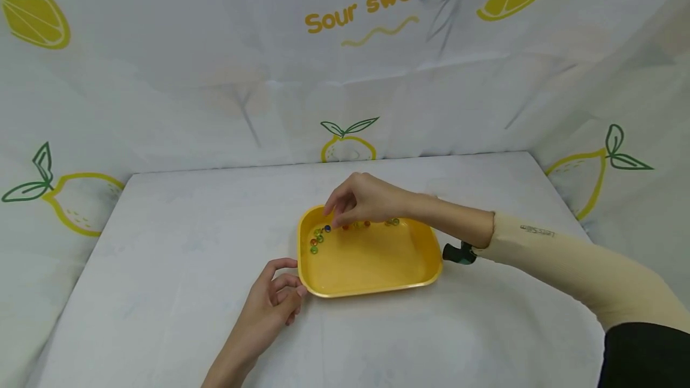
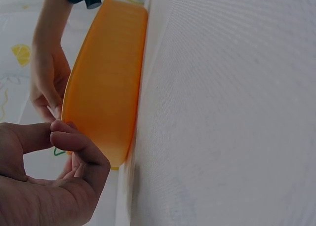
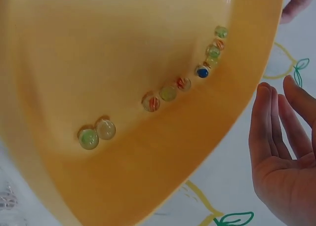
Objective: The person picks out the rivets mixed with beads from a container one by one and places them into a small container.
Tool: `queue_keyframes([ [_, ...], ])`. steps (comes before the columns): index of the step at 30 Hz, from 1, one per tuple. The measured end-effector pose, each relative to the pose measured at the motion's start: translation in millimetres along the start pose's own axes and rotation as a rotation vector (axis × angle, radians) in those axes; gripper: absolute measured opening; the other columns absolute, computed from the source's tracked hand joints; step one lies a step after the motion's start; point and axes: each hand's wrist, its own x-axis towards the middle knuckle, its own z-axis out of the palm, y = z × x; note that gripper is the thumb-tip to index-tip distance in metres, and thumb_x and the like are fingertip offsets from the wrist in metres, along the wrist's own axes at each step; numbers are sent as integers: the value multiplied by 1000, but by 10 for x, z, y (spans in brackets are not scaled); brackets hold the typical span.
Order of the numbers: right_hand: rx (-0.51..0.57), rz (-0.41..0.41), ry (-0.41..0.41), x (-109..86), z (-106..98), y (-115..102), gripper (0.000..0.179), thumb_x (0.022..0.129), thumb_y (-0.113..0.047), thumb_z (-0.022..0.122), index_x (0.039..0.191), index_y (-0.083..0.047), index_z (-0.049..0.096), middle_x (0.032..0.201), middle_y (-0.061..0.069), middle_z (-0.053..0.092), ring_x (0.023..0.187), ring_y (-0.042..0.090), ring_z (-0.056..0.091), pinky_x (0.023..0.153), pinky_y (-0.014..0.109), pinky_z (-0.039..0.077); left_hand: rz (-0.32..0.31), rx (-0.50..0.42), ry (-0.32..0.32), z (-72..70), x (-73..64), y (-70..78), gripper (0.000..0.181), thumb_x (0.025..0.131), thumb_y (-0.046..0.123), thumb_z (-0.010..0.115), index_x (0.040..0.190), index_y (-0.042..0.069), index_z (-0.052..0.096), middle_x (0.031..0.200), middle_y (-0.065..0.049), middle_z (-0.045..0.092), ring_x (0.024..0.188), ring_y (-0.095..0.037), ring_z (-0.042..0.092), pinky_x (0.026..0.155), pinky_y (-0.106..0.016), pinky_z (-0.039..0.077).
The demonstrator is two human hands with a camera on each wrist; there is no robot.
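A yellow plastic tray (image 1: 372,265) sits on the white table with several glass marbles inside. In the right wrist view, a blue marble (image 3: 202,71) and several green and orange ones follow the tray's wall, while a green marble (image 3: 89,138) and a clear marble (image 3: 105,129) lie apart as a pair. My left hand (image 1: 276,295) pinches the tray's near left corner at the rim, with bent fingers against the outside. Above the far left rim hovers my right hand (image 1: 366,199), fingers loosely bent and thumb apart. Nothing shows between them in the right wrist view.
Behind the table hangs a white cloth (image 1: 188,76) printed with lemons. A black device (image 1: 459,253) is strapped under the right wrist. Something transparent (image 3: 7,201), mostly cut off, lies beside the tray in the right wrist view.
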Motion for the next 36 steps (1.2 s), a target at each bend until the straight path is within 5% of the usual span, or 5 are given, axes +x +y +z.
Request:
queue_keyframes([
  [9,-59,22,-9,85,161,63,27,93,-14,86,116,-2,82,92,3,82,77,5,71,74,19,60,-2,-2,0,1,-1,-3,48,101,8,71,144,19,51,107,-11,70,70,-16,56,57,-24,45],
  [36,-17,77,5,160,344,126,29,94,-7,84,121,3,79,97,8,85,85,8,80,84,22,64,-6,12,-2,8,3,-1,50,102,7,70,146,18,49,107,-8,70,66,-14,53,56,-24,43],
])
